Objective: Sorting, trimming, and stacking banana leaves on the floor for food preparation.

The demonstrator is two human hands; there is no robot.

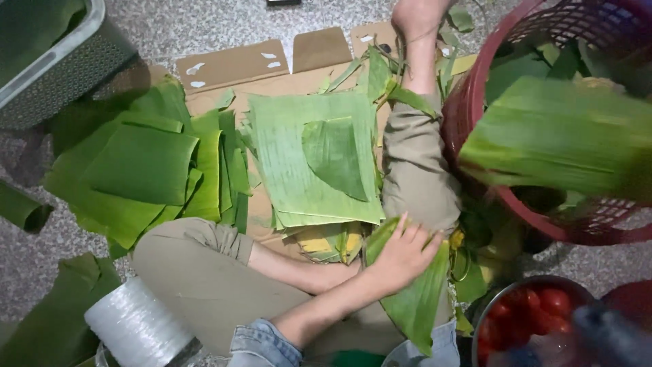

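Observation:
My left hand (402, 257) lies flat with its fingers apart on a long green banana leaf (415, 306) draped over my right knee. My left forearm reaches across my lap out of a blue denim sleeve (261, 343). My right hand does not show. A large folded leaf (564, 136) hangs blurred over the red basket (468, 109) at the right; what holds it is hidden. On the brown cardboard (231, 64) in front of me lies a stack of cut leaf sheets (292, 163) with a smaller leaf piece (336, 156) on top.
A heap of darker leaves (142, 170) lies at the left, beside a grey basket (61, 68). A roll of clear film (136, 326) stands at the bottom left. At the bottom right, a metal bowl (485, 306) holds red pieces. My legs are crossed on the speckled floor (176, 27).

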